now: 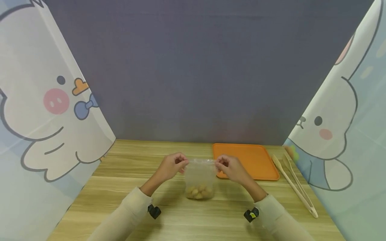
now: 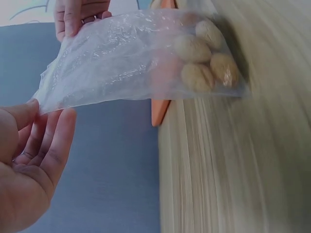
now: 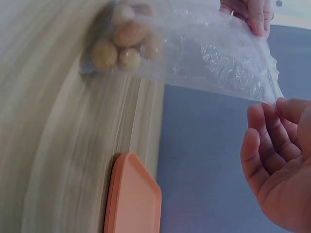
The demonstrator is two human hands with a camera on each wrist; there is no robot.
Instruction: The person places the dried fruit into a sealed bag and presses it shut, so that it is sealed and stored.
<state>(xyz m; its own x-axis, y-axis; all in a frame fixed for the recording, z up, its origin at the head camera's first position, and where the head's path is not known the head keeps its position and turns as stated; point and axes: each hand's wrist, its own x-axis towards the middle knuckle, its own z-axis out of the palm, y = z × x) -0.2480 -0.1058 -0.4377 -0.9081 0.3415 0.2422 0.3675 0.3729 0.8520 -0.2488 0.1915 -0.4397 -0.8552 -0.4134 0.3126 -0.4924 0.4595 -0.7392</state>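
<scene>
A clear plastic bag (image 1: 199, 177) stands upright in front of me, its top edge stretched between my two hands. Several brown, walnut-like round pieces (image 2: 199, 56) lie in the bottom of the bag. At the top left corner my left hand (image 1: 174, 165) pinches the plastic between thumb and forefinger. The opposite top corner is pinched by my right hand (image 1: 231, 168) in the same way. In the right wrist view the other fingers (image 3: 255, 158) of that hand curl loosely below the bag, and the round pieces (image 3: 130, 34) show through the plastic.
An orange tray (image 1: 247, 162) lies on the wooden table (image 1: 120, 194) behind and to the right of the bag. Wooden tongs (image 1: 297, 185) lie at the table's right side. A grey panel (image 1: 196, 73) rises along the back, with cartoon-printed panels at both sides.
</scene>
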